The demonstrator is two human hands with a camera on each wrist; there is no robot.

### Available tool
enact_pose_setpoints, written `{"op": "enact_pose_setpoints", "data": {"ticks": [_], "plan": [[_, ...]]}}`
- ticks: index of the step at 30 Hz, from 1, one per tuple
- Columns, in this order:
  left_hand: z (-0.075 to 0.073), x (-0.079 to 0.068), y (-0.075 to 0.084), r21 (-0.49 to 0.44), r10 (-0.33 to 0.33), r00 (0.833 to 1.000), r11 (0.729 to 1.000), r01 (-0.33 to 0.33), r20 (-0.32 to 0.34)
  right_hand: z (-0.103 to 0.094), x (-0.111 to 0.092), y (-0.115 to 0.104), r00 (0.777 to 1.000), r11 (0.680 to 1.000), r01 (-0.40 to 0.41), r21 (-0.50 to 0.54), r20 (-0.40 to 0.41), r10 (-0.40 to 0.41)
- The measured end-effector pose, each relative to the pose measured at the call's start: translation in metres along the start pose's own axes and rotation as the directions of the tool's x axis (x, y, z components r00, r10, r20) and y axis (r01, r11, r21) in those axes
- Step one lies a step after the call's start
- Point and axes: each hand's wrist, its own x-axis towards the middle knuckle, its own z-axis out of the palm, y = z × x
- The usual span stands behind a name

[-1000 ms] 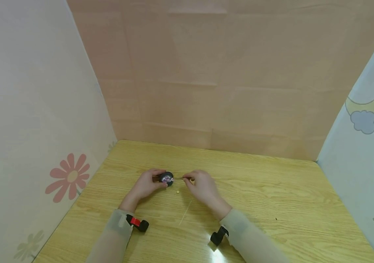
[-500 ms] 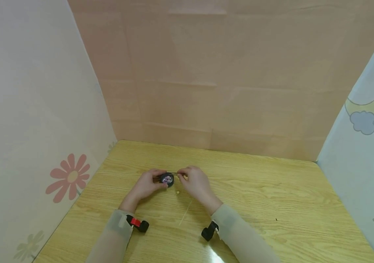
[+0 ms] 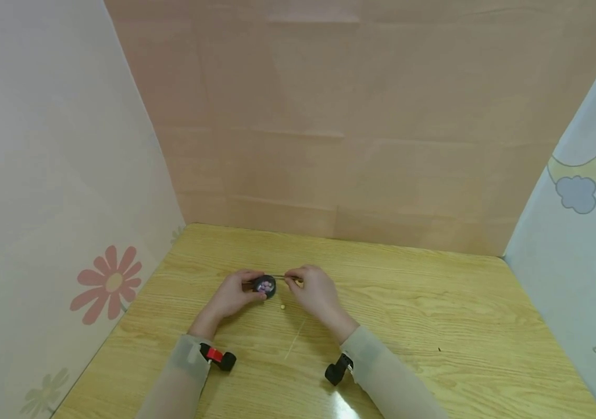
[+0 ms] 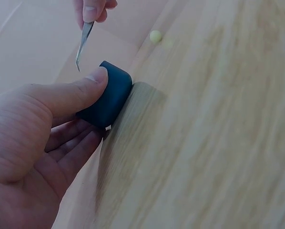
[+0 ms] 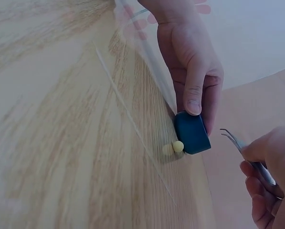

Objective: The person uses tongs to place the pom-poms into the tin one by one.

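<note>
My left hand (image 3: pixel 231 297) holds a small dark blue cup (image 4: pixel 115 93) by its side, thumb nearer me and fingers round the far side. Pink and purple little balls (image 3: pixel 266 286) show inside it in the head view. Bent-tip tweezers (image 5: pixel 235 141) are pinched between the thumb and fingers of my right hand (image 3: pixel 320 295). Their two tips stand slightly apart with nothing between them, close over the cup's open side. A pale yellow ball (image 5: pixel 178 146) lies on the table in front of the cup, to its right in the head view.
The wood-grain table (image 3: pixel 407 302) runs back to a brownish-pink paper backdrop (image 3: pixel 329 145). White patterned sheets stand on the left (image 3: pixel 67 174) and right (image 3: pixel 585 244). A thin pale line (image 3: pixel 295 338) marks the tabletop between my forearms.
My right hand has moved left and a little away from me, bringing the tweezers from the cup's right edge to over its far rim. The left hand and cup have barely moved.
</note>
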Motion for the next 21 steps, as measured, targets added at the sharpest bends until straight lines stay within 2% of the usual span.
{"op": "enact_pose_setpoints", "data": {"ticks": [7, 11, 15, 21], "plan": [[0.001, -0.001, 0.000, 0.011, -0.022, 1.000, 1.000, 0.022, -0.011, -0.012, -0.013, 0.009, 0.999, 0.994, 0.011, 0.111, 0.032, -0.014], [0.002, -0.001, 0.001, 0.012, -0.028, 0.999, 1.000, 0.028, -0.016, -0.023, -0.024, 0.013, 0.997, 0.990, 0.020, 0.138, 0.065, -0.030], [0.001, 0.000, 0.000, 0.010, -0.017, 1.000, 1.000, 0.017, -0.015, -0.030, -0.033, 0.017, 0.994, 0.991, 0.053, 0.125, 0.091, -0.064], [0.000, -0.001, -0.001, 0.017, -0.022, 1.000, 1.000, 0.022, -0.005, -0.031, -0.044, 0.022, 0.987, 0.993, 0.119, 0.028, 0.109, -0.121]]}}
